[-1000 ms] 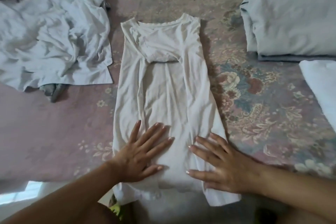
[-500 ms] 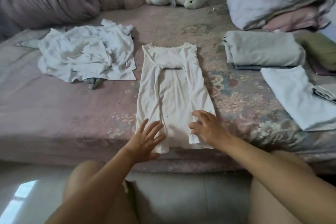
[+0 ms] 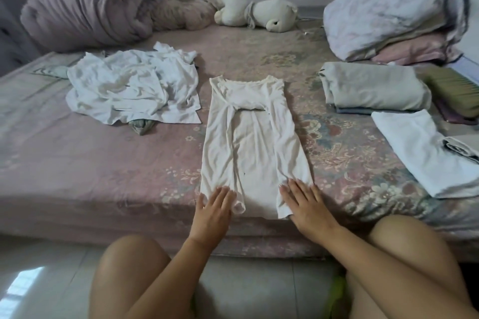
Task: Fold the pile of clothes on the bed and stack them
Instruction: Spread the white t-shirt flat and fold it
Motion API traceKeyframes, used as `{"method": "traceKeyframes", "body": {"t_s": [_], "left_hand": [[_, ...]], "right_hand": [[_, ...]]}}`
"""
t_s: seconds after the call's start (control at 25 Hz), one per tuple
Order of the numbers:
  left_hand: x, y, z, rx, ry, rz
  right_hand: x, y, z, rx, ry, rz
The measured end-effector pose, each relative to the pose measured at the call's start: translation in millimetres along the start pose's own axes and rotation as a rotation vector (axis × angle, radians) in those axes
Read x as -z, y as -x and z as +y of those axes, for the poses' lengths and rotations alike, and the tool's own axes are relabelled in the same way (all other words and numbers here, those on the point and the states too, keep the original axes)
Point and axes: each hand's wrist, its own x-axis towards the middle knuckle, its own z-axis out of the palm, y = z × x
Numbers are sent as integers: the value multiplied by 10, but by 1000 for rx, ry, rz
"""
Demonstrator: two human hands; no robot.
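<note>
Shirt (image 3: 252,142) lies flat on the bed (image 3: 103,176), sleeves folded in. Left hand (image 3: 213,211) and right hand (image 3: 307,206) press its bottom corners, fingers straight.

Two bare forearms without sleeves, ending in a bare left hand (image 3: 212,211) and a bare right hand (image 3: 307,206) with short, pale, glossy fingernails, no watch or bracelet visible, plus two bare knees at the lower edge.

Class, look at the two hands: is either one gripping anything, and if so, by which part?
Nothing is gripped. The left hand and right hand lie flat, fingers straight, on the hem corners of the cream shirt.
</note>
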Motion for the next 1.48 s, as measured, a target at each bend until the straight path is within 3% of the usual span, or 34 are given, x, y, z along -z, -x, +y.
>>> {"method": "traceKeyframes", "body": {"t_s": [0.12,0.24,0.32,0.4,0.52,0.72,0.84,0.96,1.12,1.28,1.36,1.48], "left_hand": [[-50,61,88,278,101,116],[57,26,359,787,605,368],[147,-54,511,1082,863,437],[222,-84,521,1191,1009,490],[287,-40,469,999,871,441],[215,134,156,347,500,280],[177,243,-67,176,439,96],[228,300,-164,-5,322,14],[418,255,-237,-98,130,83],[583,238,-256,-248,-129,-20],[612,275,-287,-349,-155,-67],[724,245,-281,-263,0,-194]], "right_hand": [[28,-23,-17,-28,-18,-92],[-32,31,27,-45,24,-193],[-124,36,14,-24,64,-153],[-167,54,28,16,119,-74],[-78,75,56,143,202,-21],[219,18,121,397,129,97],[275,-1,201,366,-128,71],[375,5,207,243,-360,-80],[568,-13,214,111,-396,-309],[719,105,185,118,-340,-491],[815,181,125,120,-309,-609],[853,158,88,19,-430,-702]]}}
